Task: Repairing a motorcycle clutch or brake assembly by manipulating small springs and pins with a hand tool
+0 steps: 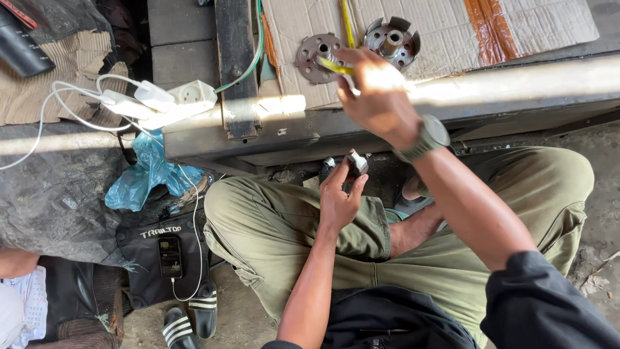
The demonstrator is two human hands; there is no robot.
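Note:
My right hand reaches up over the cardboard sheet and grips a yellow-handled tool next to a round perforated metal disc. A slotted metal hub lies just right of the disc. A green wristwatch sits on that wrist. My left hand stays low above my knee and holds a small dark metal part between its fingers. I sit cross-legged in olive trousers.
A dark metal bench edge carries the cardboard. A white power strip with chargers sits at the left. A blue plastic bag, a black bag with a phone and black sandals lie on the floor.

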